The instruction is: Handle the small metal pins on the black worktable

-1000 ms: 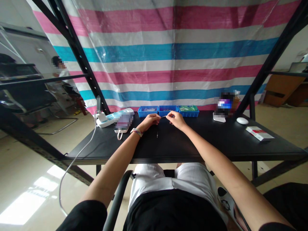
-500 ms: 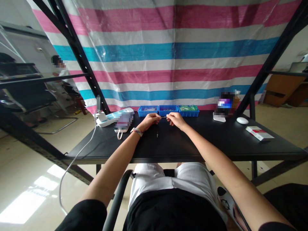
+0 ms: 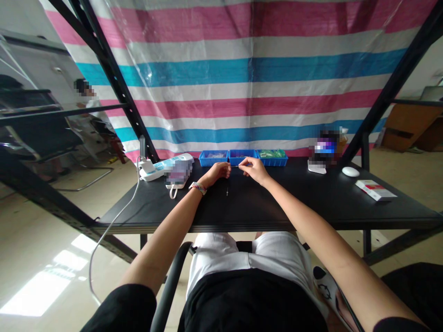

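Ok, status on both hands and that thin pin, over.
Left hand and right hand each pinch an end of the thin pin above the black table. A second small pin lies below. Nothing blocking.

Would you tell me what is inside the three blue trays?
The right blue tray holds green bits; the others' contents are too small to tell, the middle one partly behind the right hand.
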The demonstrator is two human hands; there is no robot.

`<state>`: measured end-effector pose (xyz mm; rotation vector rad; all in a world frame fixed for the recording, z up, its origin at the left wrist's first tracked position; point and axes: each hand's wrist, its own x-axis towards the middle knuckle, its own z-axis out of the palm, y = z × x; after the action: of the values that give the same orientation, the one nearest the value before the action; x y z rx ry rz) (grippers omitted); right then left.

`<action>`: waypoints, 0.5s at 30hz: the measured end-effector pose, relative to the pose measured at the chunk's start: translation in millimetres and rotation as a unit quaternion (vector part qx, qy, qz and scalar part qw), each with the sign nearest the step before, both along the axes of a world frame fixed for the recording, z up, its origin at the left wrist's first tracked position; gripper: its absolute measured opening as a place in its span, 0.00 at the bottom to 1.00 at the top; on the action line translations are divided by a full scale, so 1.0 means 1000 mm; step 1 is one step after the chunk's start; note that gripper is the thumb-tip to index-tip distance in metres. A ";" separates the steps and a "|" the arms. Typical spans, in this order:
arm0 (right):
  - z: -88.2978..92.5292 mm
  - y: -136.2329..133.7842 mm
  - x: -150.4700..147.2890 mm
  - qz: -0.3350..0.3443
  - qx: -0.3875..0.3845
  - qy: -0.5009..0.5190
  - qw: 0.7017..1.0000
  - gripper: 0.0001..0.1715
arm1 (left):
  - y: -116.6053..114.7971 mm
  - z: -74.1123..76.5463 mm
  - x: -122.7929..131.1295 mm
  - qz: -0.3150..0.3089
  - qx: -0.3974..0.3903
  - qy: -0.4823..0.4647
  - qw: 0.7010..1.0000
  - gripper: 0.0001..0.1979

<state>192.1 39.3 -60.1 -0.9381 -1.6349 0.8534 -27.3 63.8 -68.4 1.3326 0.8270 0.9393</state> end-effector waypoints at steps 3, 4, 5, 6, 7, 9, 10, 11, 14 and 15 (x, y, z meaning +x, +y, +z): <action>-0.001 0.000 -0.001 -0.006 0.005 -0.010 1.000 0.10 | 0.001 -0.001 0.000 0.009 -0.004 -0.003 1.000 0.15; -0.002 0.001 -0.001 -0.008 0.007 -0.012 1.000 0.10 | 0.001 -0.001 0.000 0.012 0.000 -0.005 1.000 0.14; -0.002 0.001 -0.001 -0.009 0.009 -0.014 1.000 0.10 | 0.000 -0.001 0.001 0.014 0.005 -0.006 1.000 0.14; -0.003 0.002 -0.001 -0.011 0.012 -0.014 1.000 0.09 | 0.000 -0.001 0.001 0.014 0.010 -0.006 1.000 0.14; -0.003 0.002 0.000 -0.012 0.015 -0.013 1.000 0.09 | -0.001 -0.001 0.001 0.012 0.013 -0.005 1.000 0.14; -0.003 0.002 0.000 -0.012 0.018 -0.014 1.000 0.09 | -0.002 -0.001 0.001 0.011 0.016 -0.001 1.000 0.14; -0.003 0.002 0.000 -0.013 0.018 -0.015 1.000 0.08 | -0.002 0.000 0.001 0.012 0.016 0.001 1.000 0.14; -0.003 0.002 0.000 -0.012 0.017 -0.016 1.000 0.08 | -0.002 0.000 0.001 0.013 0.016 0.001 1.000 0.14; -0.002 0.002 0.000 -0.010 0.004 -0.009 1.000 0.10 | -0.004 0.001 0.001 0.016 0.019 -0.002 1.000 0.14; -0.002 0.002 -0.001 -0.008 -0.003 -0.003 1.000 0.10 | -0.004 0.001 0.001 0.016 0.021 -0.004 1.000 0.14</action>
<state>191.5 41.0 -61.9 -0.9571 -1.6282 0.8455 -26.1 59.9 -67.5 1.3541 0.8290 0.9903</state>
